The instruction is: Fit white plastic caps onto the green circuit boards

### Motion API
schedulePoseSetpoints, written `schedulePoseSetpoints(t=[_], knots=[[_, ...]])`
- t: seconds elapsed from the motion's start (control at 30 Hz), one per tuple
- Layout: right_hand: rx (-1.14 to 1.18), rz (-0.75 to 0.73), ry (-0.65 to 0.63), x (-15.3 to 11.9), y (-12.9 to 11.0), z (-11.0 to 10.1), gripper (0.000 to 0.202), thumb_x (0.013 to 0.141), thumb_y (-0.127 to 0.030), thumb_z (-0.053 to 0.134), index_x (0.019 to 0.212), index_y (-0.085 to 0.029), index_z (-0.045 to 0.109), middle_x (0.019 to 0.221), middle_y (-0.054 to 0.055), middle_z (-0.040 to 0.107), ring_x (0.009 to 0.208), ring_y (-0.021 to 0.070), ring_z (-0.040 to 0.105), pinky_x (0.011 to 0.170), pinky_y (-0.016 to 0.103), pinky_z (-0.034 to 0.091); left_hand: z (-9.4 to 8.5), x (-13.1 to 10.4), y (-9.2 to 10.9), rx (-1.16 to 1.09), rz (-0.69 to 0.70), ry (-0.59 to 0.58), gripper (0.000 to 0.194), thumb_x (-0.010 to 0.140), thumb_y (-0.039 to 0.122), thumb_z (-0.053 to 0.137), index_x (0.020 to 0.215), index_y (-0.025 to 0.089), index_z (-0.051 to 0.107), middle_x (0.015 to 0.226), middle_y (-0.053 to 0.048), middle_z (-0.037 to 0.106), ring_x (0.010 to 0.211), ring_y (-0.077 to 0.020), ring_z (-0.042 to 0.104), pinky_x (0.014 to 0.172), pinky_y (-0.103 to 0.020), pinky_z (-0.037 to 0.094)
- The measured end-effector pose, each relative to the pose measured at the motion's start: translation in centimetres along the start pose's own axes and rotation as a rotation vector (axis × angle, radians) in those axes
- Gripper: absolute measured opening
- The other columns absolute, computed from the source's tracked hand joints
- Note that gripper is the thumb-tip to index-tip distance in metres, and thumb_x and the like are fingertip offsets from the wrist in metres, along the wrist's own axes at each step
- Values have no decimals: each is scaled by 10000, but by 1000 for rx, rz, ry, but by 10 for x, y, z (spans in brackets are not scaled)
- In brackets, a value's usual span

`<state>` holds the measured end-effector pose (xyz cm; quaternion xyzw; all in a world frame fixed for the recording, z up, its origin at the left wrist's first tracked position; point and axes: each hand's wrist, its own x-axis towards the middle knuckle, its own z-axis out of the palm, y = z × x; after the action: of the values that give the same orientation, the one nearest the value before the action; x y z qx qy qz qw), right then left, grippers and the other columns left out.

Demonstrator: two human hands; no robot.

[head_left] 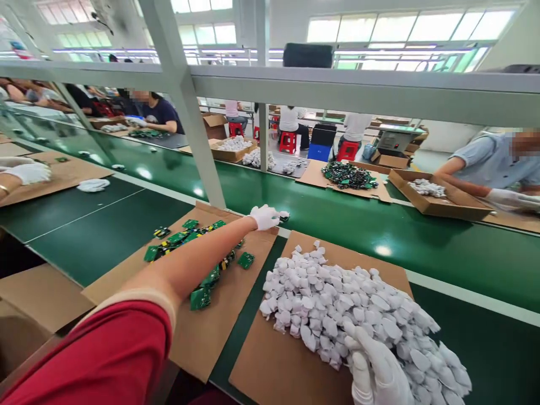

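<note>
My left hand (pixel 265 217), in a white glove, is stretched out over the green conveyor belt near its close edge. Its fingertips are closed on a small green circuit board (pixel 285 218) with a white piece on top. Beneath my left forearm, several green circuit boards (pixel 246 260) with yellow and black parts lie on a cardboard sheet (pixel 228 332). My gloved right hand (pixel 377 365) rests at the near side of a big heap of small white pieces (pixel 324 287). Its fingers are bent and somewhat apart, touching the heap; nothing shows clearly between them.
The green belt (pixel 337 216) runs across in front, beneath a grey metal frame (pixel 181 84). Across it are a pile of boards (pixel 350 175), a cardboard box (pixel 439 202) with white pieces, and a co-worker (pixel 489 163). Another person's gloved hand (pixel 27 173) is at far left.
</note>
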<state>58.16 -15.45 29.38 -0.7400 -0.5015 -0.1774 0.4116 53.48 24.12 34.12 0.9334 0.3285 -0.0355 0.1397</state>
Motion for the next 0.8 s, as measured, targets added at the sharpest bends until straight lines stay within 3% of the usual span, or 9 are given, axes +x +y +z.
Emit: schedulePoseSetpoints(t=[0.13,0.27,0.33,0.43,0.57,0.63,0.73,0.8], knots=[[-37,-35,1,-1,1,2,301,885,-269,447,1155,-220,570,856,63,679,759,210,632,695,340,474,-7,-66,-30,44,136,-185,343,653,423,660,980,321,681,1329,-2,523,1321,-301,301,1073,-491,155],[-94,-102,14,-1,4,5,277,889,-236,452,1136,-201,570,811,53,694,716,190,643,677,318,484,4,-114,-40,98,218,-206,591,494,366,785,1066,334,642,1365,-41,484,1356,-348,223,1068,-560,63],[-123,-119,29,-1,5,7,261,887,-224,461,1119,-187,575,837,60,705,715,185,650,674,310,489,13,-122,-39,118,227,-149,654,448,277,809,1075,334,633,1349,-48,500,1353,-353,228,1063,-576,22],[-170,-120,60,1,3,8,228,881,-211,477,1075,-177,593,880,70,719,745,188,665,698,311,502,25,-120,-36,81,194,-49,562,451,174,791,978,324,669,1288,-24,558,1339,-334,270,1075,-559,11],[-143,-42,97,-2,2,5,218,877,-203,486,1055,-160,606,897,75,729,741,185,681,695,309,522,30,-119,-30,-22,153,40,288,674,215,637,957,244,687,1129,-79,651,1243,-314,420,1078,-530,138],[-82,57,116,-4,1,1,242,888,-208,467,1079,-142,600,912,84,726,750,185,683,697,311,532,28,-126,-25,-90,128,95,319,800,292,495,1062,197,650,1099,-119,656,1156,-293,505,1042,-480,270],[-70,128,60,-6,-4,-3,252,895,-222,461,1093,-154,602,933,74,712,803,178,672,738,304,523,25,-151,-11,-410,119,142,415,856,387,395,1156,163,574,1131,-110,635,1093,-246,552,973,-380,393],[-177,89,-33,-3,-12,-1,259,887,-254,484,1095,-171,613,940,69,689,825,179,654,739,292,501,27,-173,6,-933,94,52,431,834,421,449,1166,163,541,1113,-90,634,1029,-233,589,926,-377,441]])
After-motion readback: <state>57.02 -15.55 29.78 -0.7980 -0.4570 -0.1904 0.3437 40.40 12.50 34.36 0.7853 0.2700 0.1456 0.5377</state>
